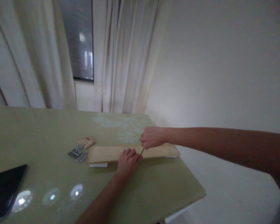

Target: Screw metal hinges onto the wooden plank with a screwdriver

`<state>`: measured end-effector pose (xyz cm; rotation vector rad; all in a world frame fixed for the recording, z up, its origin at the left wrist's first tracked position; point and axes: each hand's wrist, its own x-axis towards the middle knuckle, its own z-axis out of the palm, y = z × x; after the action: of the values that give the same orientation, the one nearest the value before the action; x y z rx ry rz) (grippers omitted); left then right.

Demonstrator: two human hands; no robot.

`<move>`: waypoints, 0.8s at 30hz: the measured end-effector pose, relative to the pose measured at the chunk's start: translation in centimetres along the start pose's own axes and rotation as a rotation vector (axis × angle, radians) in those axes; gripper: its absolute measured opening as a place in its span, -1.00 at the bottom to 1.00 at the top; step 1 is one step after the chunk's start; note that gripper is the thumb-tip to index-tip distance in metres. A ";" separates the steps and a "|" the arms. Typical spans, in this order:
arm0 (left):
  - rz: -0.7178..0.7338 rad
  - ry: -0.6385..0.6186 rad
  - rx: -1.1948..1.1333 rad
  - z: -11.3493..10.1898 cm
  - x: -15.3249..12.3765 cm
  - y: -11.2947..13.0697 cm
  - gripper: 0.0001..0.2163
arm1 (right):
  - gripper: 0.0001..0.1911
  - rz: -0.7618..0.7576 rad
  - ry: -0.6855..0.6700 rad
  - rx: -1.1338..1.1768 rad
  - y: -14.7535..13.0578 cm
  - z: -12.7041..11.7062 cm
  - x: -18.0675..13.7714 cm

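Board point(104, 154), one long pale piece, rests on two white blocks point(98, 165) near the right end of one green surface point(48, 133), with the left hand point(128, 160) laid over its near edge; whether those fingers pinch anything I cannot tell. The right hand point(151, 137) is curled tight around one thin dark tool point(142, 151), slanting down beside the left. Leftward lie small metal screws point(78, 150), too bunched to count, pale wooden pieces point(86, 142) and one black-screened device point(6, 189).
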<state>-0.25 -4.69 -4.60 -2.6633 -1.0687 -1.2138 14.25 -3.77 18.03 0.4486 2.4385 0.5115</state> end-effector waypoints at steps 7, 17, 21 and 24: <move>-0.099 -0.088 -0.033 -0.6 0.8 0.4 -0.89 | -0.73 -0.222 0.240 -0.096 -0.7 -0.5 0.0; -0.172 -0.201 -0.125 -1.0 1.7 0.7 -0.90 | -0.54 0.517 0.072 0.123 -1.0 -0.9 -1.6; -0.224 -0.233 -0.176 -0.9 1.8 0.8 -0.90 | -0.54 0.712 -0.052 0.291 -0.5 -1.1 -2.4; -0.252 -0.244 -0.209 -1.1 2.0 0.8 -0.93 | -0.62 0.644 -0.036 0.360 -0.4 -1.2 -2.5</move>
<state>0.45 -4.48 -2.31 -2.9693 -1.4244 -1.1111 15.35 -5.46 19.98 1.4016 2.3193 0.3048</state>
